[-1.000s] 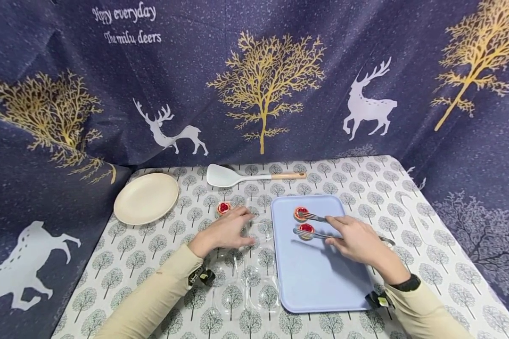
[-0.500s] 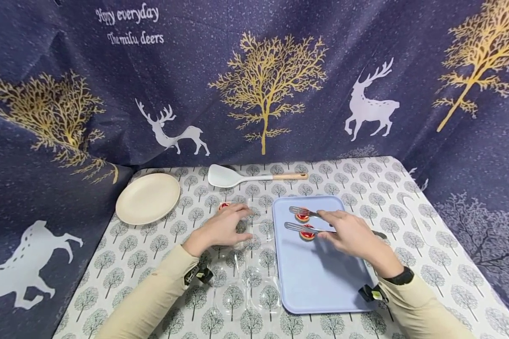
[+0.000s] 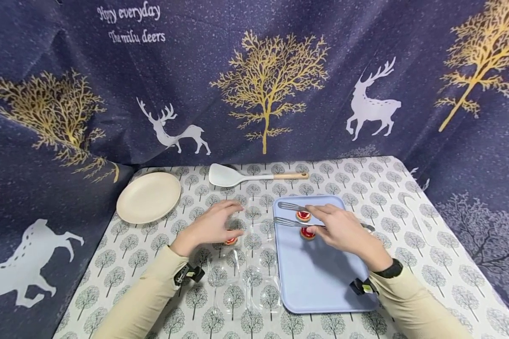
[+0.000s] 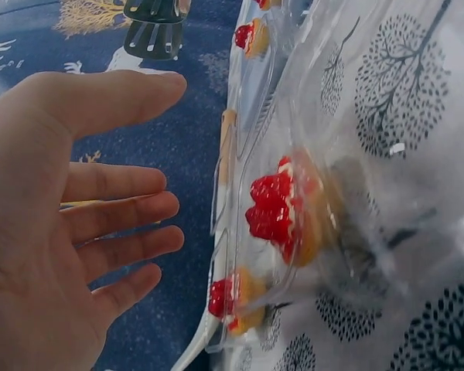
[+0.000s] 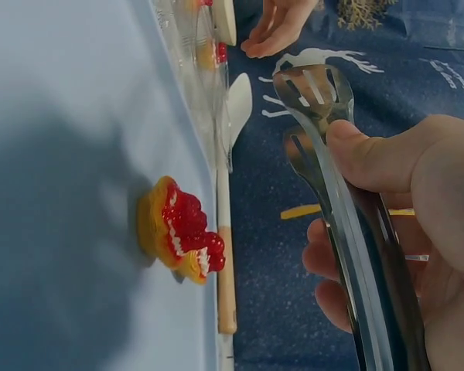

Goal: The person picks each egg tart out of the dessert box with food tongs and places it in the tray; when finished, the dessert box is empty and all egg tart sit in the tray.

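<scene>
My left hand hovers over a clear plastic container, its fingers extended and holding nothing. Below the thumb, a small red-topped tart sits in the container. The left wrist view shows that tart and another tart, which the hand hides in the head view. Metal tongs are gripped in my right hand, their slotted ends apart with nothing between them. They hang above the blue tray. On this tray rest a far tart and a near tart.
A cream plate lies at the back left. Along the back of the table is a white spatula with a wooden handle. The container's right side lies close beside the tray. A dark curtain hangs behind the table.
My right hand has carried the tongs leftward over the tray. The left hand has drawn back to the left, uncovering one tart in the container and covering the farther one.
</scene>
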{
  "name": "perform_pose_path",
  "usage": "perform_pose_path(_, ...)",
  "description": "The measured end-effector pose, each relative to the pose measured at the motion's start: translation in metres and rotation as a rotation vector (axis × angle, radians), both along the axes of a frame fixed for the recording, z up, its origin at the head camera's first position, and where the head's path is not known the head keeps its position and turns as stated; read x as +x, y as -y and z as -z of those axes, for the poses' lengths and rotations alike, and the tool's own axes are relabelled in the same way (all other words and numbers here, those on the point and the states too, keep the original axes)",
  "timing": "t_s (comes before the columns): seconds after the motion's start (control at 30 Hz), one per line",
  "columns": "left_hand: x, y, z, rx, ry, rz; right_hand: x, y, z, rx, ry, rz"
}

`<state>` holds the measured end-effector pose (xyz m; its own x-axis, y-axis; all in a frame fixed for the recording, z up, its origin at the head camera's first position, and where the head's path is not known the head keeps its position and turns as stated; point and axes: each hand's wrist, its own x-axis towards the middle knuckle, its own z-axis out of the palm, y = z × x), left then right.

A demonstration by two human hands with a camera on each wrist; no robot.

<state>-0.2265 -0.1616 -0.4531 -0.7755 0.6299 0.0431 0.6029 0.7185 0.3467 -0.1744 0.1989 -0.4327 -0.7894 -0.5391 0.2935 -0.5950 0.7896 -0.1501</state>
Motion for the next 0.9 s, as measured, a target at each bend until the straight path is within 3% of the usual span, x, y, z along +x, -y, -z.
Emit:
perform_pose_path(0.5,0.004,0.014,-0.002,0.027,-0.021,-0.015,-0.01,0.017,-0.005,-0.073,-0.073,-0.121)
perform_pose_path(0.9,0.007,0.022,0.002,0.046,0.012,-0.009,-0.017,0.039,-0.007,-0.025,-0.079,-0.112)
